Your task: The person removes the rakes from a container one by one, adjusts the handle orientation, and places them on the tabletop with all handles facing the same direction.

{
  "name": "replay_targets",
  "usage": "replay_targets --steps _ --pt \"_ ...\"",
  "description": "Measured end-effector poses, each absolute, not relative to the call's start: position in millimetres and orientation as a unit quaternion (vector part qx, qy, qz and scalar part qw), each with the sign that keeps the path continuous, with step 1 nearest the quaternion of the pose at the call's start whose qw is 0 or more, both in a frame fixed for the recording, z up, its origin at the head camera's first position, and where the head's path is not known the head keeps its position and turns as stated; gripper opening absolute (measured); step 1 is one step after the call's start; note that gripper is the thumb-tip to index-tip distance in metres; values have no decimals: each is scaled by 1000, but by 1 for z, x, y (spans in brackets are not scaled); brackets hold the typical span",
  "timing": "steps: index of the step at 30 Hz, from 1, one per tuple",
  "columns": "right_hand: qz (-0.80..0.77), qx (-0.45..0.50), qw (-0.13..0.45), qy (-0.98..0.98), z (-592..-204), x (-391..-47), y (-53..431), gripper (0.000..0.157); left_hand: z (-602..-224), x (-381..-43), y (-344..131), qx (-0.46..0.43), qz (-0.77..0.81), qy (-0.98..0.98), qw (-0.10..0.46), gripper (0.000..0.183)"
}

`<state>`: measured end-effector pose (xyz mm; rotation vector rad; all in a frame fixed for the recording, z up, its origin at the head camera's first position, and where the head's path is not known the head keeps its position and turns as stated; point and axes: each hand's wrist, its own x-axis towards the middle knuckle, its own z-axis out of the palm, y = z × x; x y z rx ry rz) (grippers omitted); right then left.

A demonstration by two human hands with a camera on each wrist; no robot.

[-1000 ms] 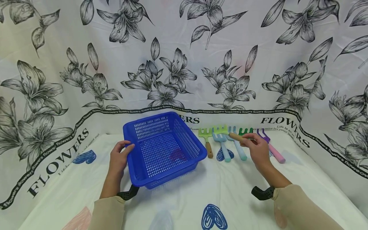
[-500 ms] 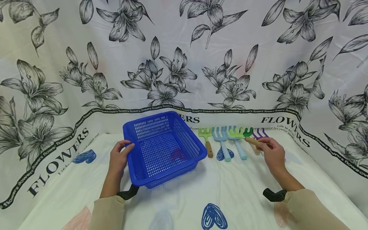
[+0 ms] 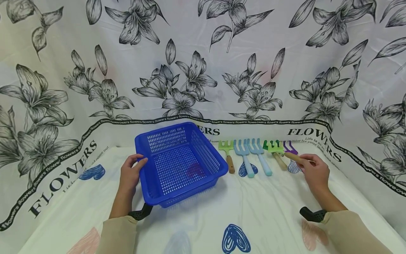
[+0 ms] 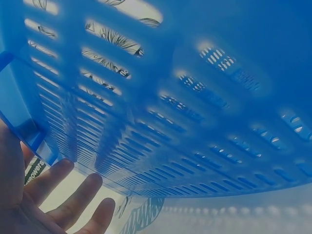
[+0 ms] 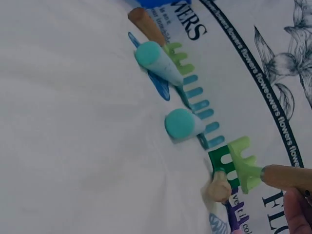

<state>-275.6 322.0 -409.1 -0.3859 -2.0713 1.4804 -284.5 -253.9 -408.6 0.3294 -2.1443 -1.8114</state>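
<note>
My left hand (image 3: pixel 130 176) grips the left rim of a blue plastic basket (image 3: pixel 207 151), thumb at the rim; in the left wrist view several fingers (image 4: pixel 73 200) extend below the basket's slotted side. My right hand (image 3: pixel 317 174) pinches the wooden handle of a light green hand fork (image 3: pixel 275 149), its tines pointing left. That fork overlaps a dark green fork (image 5: pixel 219 158) with a pale wooden handle, which lies on the cloth. A purple fork (image 3: pixel 289 147) lies just right of it, its handle hidden behind my right hand.
Left of the dark green fork lie two light blue forks (image 3: pixel 243 155) and another light green fork (image 3: pixel 230 164) with a brown handle, beside the basket's right corner. A flower-printed white cloth (image 3: pixel 203 229) covers the surface and rises as a backdrop behind.
My right hand has carried the light green fork rightward, from over the light blue forks to over the dark green one. My left hand and the basket have stayed in place.
</note>
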Motion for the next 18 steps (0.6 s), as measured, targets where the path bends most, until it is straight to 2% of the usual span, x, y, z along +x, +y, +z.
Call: replay_targets --steps 18 --pt "516 -232 284 -774 -408 -273 365 14 -409 -285 -254 118 -636 -747 153 42"
